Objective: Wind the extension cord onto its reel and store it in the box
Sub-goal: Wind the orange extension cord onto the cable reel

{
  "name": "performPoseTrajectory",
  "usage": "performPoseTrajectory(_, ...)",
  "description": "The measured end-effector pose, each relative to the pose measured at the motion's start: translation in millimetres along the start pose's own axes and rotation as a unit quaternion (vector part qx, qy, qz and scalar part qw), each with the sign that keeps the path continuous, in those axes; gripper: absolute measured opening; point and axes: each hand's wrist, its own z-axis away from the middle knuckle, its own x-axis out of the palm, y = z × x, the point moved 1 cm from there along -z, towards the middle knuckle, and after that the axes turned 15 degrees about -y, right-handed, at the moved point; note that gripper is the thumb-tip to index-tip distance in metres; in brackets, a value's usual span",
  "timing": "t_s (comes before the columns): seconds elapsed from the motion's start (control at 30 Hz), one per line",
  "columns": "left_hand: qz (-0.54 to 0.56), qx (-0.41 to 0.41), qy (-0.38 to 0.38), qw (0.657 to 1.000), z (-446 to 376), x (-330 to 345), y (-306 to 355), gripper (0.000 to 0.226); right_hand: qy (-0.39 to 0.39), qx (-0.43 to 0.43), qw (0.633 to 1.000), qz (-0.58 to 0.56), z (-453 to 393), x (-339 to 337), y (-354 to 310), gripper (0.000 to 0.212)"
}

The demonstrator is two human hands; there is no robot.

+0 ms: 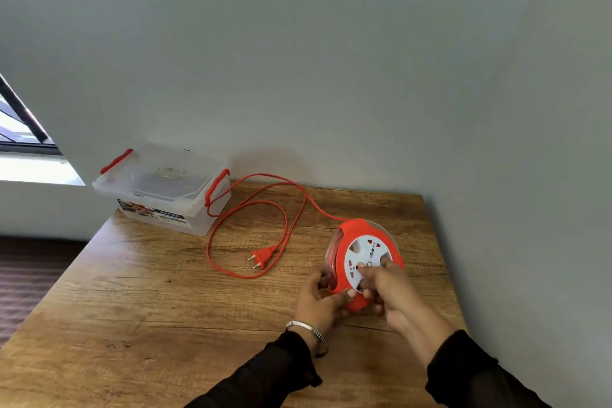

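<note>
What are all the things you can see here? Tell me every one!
reel: one, red with a white socket face, on the table's near right part, held tilted
cord: one, red, looping loose across the table from the reel
plug: one, red, two pins, lying on the table left of the reel
box: one, clear with red latches, lid on, far left corner of the table
table: one, brown wood
window: one, far left
bracelet: one, silver, left wrist
left hand: grips the reel's left edge
right hand: fingers on the white face
</note>
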Motion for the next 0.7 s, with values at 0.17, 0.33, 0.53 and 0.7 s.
performPoseTrajectory(0.17, -0.017, -0.005, -0.017, 1.0, -3.4, -4.3, 0.7, 0.029, -0.075, 0.047, 0.992, -0.095, 9.2, -4.5, -5.2, 0.02)
performPoseTrajectory(0.33, -0.081, -0.034, -0.079, 0.993, -6.7, -32.3, 16.8, 0.028, -0.038, -0.018, 0.947, 0.318, 26.8, -29.1, -17.7, 0.02)
performPoseTrajectory(0.53, -0.215, -0.119, -0.162, 0.956, -20.0, -64.5, 64.7, 0.044, -0.088, -0.222, 0.619, 0.748, 34.8, -18.7, -14.7, 0.047)
performPoseTrajectory(0.7, -0.34, -0.175, -0.243, 0.891, -32.2, -62.8, 100.8, 0.052, -0.139, -0.206, 0.546, 0.8, 25.4, -2.3, -6.7, 0.064)
